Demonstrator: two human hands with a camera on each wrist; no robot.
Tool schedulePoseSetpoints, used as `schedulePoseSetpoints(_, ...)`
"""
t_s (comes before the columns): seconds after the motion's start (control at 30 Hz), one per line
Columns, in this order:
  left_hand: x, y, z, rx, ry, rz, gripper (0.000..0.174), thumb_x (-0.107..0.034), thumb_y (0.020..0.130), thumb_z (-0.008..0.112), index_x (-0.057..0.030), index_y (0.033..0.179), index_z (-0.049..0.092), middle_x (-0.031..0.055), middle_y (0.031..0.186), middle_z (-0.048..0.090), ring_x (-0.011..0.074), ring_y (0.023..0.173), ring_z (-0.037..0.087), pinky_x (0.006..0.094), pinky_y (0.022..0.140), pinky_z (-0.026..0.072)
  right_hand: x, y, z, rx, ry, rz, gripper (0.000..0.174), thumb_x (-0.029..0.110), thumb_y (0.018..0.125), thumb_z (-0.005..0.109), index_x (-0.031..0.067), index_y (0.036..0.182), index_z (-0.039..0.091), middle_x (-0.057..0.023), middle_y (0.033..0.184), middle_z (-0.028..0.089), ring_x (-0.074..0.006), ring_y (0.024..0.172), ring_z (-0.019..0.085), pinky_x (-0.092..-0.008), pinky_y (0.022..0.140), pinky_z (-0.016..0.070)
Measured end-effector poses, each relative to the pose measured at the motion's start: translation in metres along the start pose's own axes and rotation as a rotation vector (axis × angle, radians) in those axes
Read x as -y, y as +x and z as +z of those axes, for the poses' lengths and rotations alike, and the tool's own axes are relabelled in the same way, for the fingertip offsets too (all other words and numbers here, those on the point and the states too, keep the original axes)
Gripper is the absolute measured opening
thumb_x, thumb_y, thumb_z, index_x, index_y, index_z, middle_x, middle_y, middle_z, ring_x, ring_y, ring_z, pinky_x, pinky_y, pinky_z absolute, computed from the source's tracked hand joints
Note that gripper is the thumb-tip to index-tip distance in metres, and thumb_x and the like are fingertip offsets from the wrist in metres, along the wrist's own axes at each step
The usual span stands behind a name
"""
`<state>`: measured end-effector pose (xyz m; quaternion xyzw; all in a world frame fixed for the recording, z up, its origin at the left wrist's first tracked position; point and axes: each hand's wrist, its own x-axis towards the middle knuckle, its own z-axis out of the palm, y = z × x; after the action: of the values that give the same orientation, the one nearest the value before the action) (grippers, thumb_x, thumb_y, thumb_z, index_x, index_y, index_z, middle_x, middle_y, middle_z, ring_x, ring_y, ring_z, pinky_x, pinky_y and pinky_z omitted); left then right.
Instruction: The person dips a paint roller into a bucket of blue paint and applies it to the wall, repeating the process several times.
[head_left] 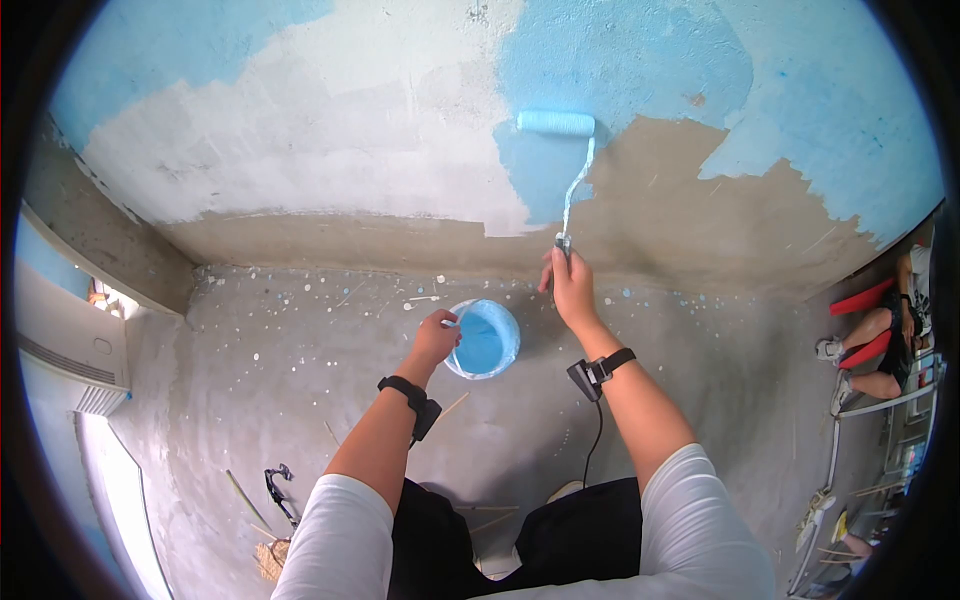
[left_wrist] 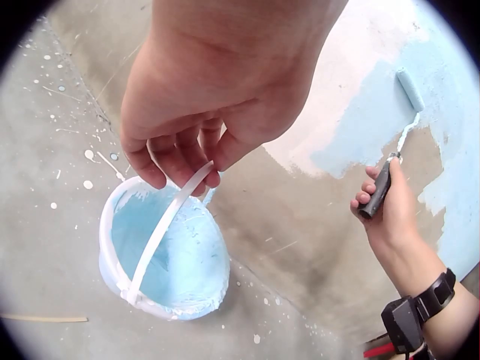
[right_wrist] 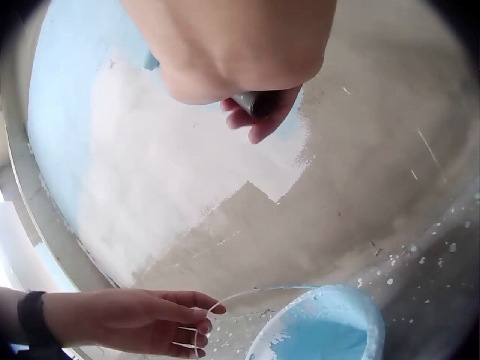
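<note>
My right hand (head_left: 568,283) grips the dark handle of a paint roller (head_left: 556,123), whose blue-coated sleeve lies against the wall (head_left: 350,110) at the edge of a fresh blue patch. From the left wrist view the same roller (left_wrist: 409,88) and the right hand (left_wrist: 384,202) show to the right. My left hand (head_left: 436,335) curls its fingers (left_wrist: 176,161) round the thin white bail of a small white bucket (left_wrist: 161,251) holding light blue paint. The bucket (head_left: 483,339) hangs just above the concrete floor. In the right wrist view the left hand (right_wrist: 150,319) pinches the bail beside the bucket (right_wrist: 319,326).
The wall is part blue, part white, with bare grey render low down. Paint specks dot the concrete floor (head_left: 300,380). A wooden stick (left_wrist: 41,318) lies by the bucket. A dark tool (head_left: 280,492) lies at lower left. A seated person (head_left: 880,340) is at the far right.
</note>
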<state>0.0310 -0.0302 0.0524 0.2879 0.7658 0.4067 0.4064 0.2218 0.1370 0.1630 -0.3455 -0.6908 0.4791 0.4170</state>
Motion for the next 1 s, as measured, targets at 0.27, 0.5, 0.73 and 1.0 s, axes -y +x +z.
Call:
schedulePoseSetpoints(0.27, 0.004, 0.004, 0.002, -0.001, -0.008, 0.002, 0.022, -0.007, 0.083, 0.062, -0.0010, 0.105, 0.063, 0.0127, 0.079, 0.071, 0.0186, 0.067, 0.069, 0.0314, 0.063, 0.0543, 0.066, 0.023, -0.015, -0.067, 0.228, -0.043, 0.027, 0.021, 0.102, 0.048, 0.0012, 0.085, 0.054, 0.0008, 0.061, 0.048, -0.0061, 0.049, 0.044, -0.0238, 0.046, 0.0404)
schedulePoseSetpoints(0.5, 0.001, 0.004, 0.002, 0.021, -0.042, -0.017, 0.022, -0.005, 0.085, 0.062, -0.0004, 0.107, 0.061, 0.0121, 0.079, 0.069, 0.0171, 0.067, 0.066, 0.0301, 0.063, 0.0523, 0.111, 0.027, -0.017, -0.140, 0.346, -0.046, 0.028, 0.022, 0.102, 0.048, 0.0019, 0.084, 0.053, 0.0017, 0.061, 0.048, -0.0056, 0.048, 0.043, -0.0237, 0.045, 0.0391)
schedulePoseSetpoints(0.73, 0.007, 0.009, 0.003, 0.023, -0.045, -0.009, 0.022, -0.005, 0.085, 0.062, -0.0005, 0.106, 0.061, 0.0122, 0.079, 0.069, 0.0172, 0.068, 0.067, 0.0302, 0.063, 0.0522, 0.005, 0.005, 0.004, -0.149, 0.106, 0.011, 0.028, 0.021, 0.103, 0.046, 0.0019, 0.083, 0.053, -0.0006, 0.060, 0.050, -0.0086, 0.048, 0.047, -0.0264, 0.046, 0.0401)
schedulePoseSetpoints(1.0, -0.004, 0.000, -0.001, 0.009, -0.003, -0.032, 0.023, -0.005, 0.085, 0.061, -0.0008, 0.108, 0.061, 0.0120, 0.081, 0.069, 0.0177, 0.069, 0.067, 0.0302, 0.064, 0.0525, -0.054, -0.014, 0.001, 0.050, 0.012, 0.049, 0.029, 0.022, 0.101, 0.049, 0.0015, 0.080, 0.053, -0.0034, 0.058, 0.053, -0.0147, 0.051, 0.055, -0.0306, 0.051, 0.0428)
